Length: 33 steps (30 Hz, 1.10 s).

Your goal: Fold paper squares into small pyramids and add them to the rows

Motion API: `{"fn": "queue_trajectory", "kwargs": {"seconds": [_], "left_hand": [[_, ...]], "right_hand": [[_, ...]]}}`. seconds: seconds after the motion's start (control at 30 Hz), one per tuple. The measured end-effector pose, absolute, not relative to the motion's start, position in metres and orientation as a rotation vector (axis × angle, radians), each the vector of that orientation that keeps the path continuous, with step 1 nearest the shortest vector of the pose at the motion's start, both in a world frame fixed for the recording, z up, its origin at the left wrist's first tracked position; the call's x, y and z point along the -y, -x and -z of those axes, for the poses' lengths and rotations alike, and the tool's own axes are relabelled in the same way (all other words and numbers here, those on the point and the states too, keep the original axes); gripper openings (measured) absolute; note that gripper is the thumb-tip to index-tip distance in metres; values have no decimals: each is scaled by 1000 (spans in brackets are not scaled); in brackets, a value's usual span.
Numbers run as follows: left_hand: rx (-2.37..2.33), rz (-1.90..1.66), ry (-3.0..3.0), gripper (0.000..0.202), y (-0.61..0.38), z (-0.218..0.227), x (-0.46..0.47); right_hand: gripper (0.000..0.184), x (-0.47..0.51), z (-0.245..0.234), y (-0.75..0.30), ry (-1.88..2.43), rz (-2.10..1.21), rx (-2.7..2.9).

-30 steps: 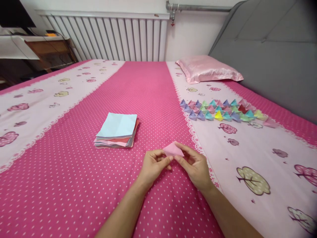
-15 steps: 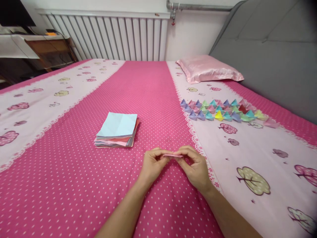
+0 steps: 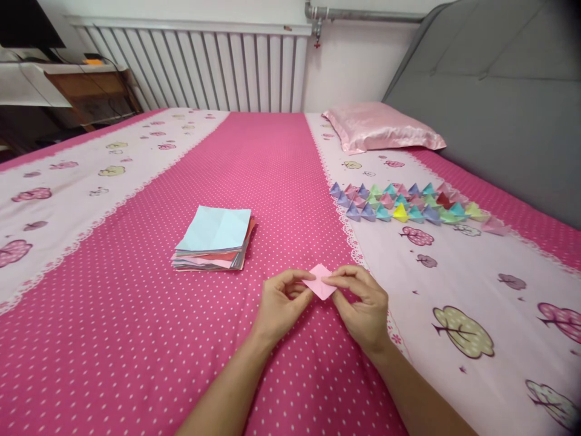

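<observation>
Between my two hands is a small folded pink paper (image 3: 321, 283), shaped like a diamond with its flat face turned up toward me. My left hand (image 3: 284, 303) pinches its left corner between thumb and fingers. At the opposite corner, my right hand (image 3: 361, 306) grips it with thumb below and fingers on top. To the left lies a stack of square coloured papers (image 3: 215, 233) with a creased light blue sheet uppermost. Off to the right stand rows of small folded paper boats (image 3: 399, 212) in purple, pink, green, blue, yellow and red.
Everything rests on a bed with a pink dotted and tree-print sheet (image 3: 267, 157). A pink satin pillow (image 3: 384, 127) lies at the back right against the grey headboard (image 3: 494, 91). Behind the bed is a white radiator (image 3: 213, 66); a desk (image 3: 86, 88) stands at the far left.
The pink paper has turned from edge-on to showing a flat diamond face. My right hand has shifted slightly right, and both hands still pinch the paper.
</observation>
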<state>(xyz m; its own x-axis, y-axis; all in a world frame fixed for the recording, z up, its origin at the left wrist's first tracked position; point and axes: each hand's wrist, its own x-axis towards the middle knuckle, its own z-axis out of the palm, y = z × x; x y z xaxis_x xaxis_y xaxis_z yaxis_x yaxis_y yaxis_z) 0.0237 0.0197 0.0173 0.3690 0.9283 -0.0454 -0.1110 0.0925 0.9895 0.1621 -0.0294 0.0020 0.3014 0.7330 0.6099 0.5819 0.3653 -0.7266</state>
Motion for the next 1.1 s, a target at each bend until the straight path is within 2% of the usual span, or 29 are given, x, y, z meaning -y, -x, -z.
{"fn": "queue_trajectory", "kwargs": {"seconds": [0.57, 1.1], "left_hand": [[-815, -925, -1078, 23, -21, -19, -23], [-851, -954, -1097, 21, -19, -19, -21]], "right_hand": [[22, 31, -10, -165, 1273, -302, 1434], [6, 31, -4, -156, 1295, -581, 1191]]}}
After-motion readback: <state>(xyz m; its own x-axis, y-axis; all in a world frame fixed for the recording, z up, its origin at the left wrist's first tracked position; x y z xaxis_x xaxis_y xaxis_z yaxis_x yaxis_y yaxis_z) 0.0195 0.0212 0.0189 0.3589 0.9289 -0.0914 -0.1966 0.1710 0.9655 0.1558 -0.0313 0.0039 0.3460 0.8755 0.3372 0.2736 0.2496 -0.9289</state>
